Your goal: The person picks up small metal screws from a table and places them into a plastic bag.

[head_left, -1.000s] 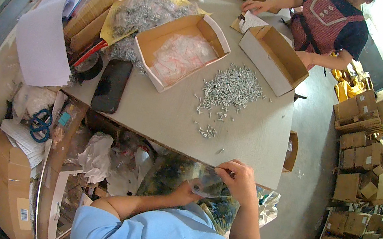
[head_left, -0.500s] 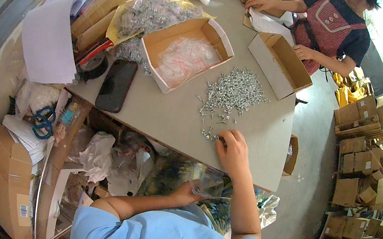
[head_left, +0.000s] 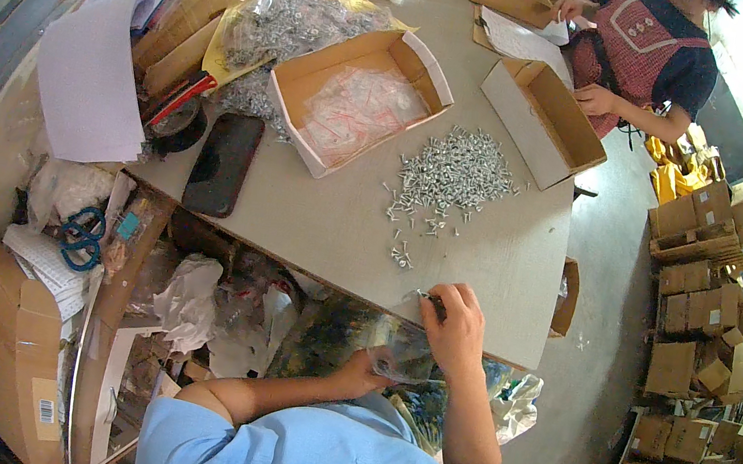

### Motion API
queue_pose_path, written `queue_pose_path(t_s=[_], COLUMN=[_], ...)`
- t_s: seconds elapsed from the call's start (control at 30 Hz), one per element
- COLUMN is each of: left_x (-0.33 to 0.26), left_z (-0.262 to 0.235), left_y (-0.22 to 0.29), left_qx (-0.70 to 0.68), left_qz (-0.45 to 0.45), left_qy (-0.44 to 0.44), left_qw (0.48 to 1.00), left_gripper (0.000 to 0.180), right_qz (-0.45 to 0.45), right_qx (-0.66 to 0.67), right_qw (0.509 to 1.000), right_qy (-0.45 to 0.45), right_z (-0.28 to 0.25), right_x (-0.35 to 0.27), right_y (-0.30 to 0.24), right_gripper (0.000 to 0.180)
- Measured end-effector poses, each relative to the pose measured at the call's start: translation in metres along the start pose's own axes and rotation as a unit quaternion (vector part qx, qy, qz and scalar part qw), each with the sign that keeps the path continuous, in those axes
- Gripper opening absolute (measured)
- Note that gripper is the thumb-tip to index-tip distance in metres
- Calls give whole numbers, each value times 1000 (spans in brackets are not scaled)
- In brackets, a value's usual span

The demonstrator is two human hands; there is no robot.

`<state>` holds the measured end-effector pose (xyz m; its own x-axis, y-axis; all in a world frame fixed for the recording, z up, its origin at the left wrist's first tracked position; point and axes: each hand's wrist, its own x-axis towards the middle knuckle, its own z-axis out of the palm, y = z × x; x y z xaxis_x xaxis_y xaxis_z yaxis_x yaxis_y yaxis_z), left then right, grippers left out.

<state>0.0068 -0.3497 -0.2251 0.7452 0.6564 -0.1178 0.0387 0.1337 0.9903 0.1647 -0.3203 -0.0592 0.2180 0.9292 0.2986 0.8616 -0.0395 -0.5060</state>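
Over the table's near edge, my right hand (head_left: 455, 330) is closed, with small silvery screws (head_left: 426, 294) showing at its fingertips. Lower and to the left, below the tabletop, my left hand (head_left: 359, 375) grips a clear plastic bag (head_left: 404, 360). A few loose screws (head_left: 402, 256) lie just beyond my right hand. Farther back spreads a large pile of the same screws (head_left: 458, 170). An open cardboard box (head_left: 336, 163) left of the pile contains flat clear bags with red lines (head_left: 363, 108).
A dark phone (head_left: 222, 165) and black tape roll (head_left: 180, 129) lie at the table's left. Bagged metal parts (head_left: 298, 23) sit behind them. Another open box (head_left: 546, 129) stands at the right edge, near a co-worker (head_left: 647, 52) in a red apron. Stacked cartons (head_left: 692, 315) line the right side.
My right hand has drawn back from the loose screws toward the near edge, carrying some screws. My left hand stays with the bag. The co-worker's hand has shifted over the papers.
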Motion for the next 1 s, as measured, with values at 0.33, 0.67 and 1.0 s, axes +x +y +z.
queue_pose_path(t_s=[0.33, 0.67, 1.0], left_x=[-4, 1, -2], left_z=[-4, -8, -3], left_y=[22, 28, -1], left_qx=[-17, 31, -66], left_qz=[4, -70, -64], left_qy=[-8, -41, -55], left_qw=[1000, 996, 994], left_gripper=[22, 35, 31], right_qz=[43, -56, 0], right_qx=[114, 40, 40], right_qw=[981, 998, 997], right_qy=[-154, 13, -61], right_z=[-19, 19, -5], right_x=[-21, 38, -14], right_y=[-16, -14, -14], right_gripper=[17, 25, 15])
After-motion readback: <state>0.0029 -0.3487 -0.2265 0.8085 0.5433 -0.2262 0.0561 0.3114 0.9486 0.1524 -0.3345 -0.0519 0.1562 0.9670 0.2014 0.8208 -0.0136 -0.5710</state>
